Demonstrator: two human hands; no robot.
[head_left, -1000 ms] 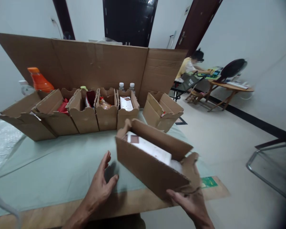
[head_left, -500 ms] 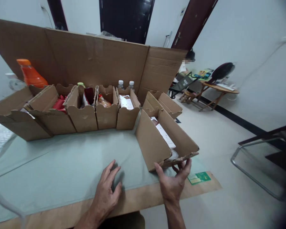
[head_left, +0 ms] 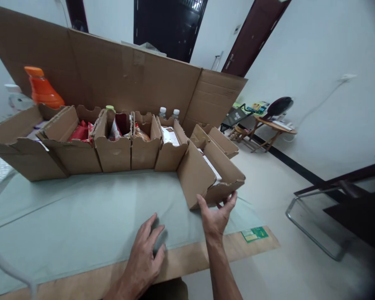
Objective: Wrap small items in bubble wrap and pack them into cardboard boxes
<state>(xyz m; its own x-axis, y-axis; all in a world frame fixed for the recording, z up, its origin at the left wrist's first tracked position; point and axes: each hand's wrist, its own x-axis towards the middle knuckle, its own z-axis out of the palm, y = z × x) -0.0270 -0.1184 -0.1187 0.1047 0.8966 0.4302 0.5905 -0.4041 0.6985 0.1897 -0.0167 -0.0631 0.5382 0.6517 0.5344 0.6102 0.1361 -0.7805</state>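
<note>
My right hand (head_left: 217,214) grips the near end of an open cardboard box (head_left: 195,175), thumb on its left corner and fingers curled under its right corner. The box lies lengthways, its far end close to the right end of a row of similar boxes (head_left: 112,152), and a white packet (head_left: 211,167) shows inside it. My left hand (head_left: 146,250) rests flat on the pale green table cover (head_left: 81,216) to the left of the box, fingers stretched out and holding nothing.
Several boxes in the row hold red packets and snacks. A second open box (head_left: 220,139) sits behind the held one. A tall cardboard sheet (head_left: 128,83) stands behind, with an orange bottle (head_left: 42,89) and two water bottles (head_left: 167,112). A metal chair frame (head_left: 315,233) is on the floor at right.
My right hand turned the box lengthways and slid it away from me toward the right end of the row. My left hand dropped from raised to flat on the table.
</note>
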